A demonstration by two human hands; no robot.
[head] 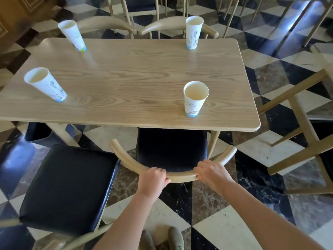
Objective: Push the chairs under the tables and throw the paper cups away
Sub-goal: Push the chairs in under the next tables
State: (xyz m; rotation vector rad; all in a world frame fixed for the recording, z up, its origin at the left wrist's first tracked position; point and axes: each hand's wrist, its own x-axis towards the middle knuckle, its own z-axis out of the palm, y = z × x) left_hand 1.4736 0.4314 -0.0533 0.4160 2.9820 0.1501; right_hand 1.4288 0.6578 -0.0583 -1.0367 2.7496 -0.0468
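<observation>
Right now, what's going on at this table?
A person grips the curved wooden backrest of a black-seated chair with both hands, left hand and right hand. Its seat is partly under the light wooden table. Four white paper cups stand on the tabletop. A second black-seated chair sits pulled out to the left.

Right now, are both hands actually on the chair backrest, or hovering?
Touching. The head view shows the left hand and the right hand each curled over the curved wooden backrest of the chair, fingers wrapped on its top edge with no gap.
</observation>
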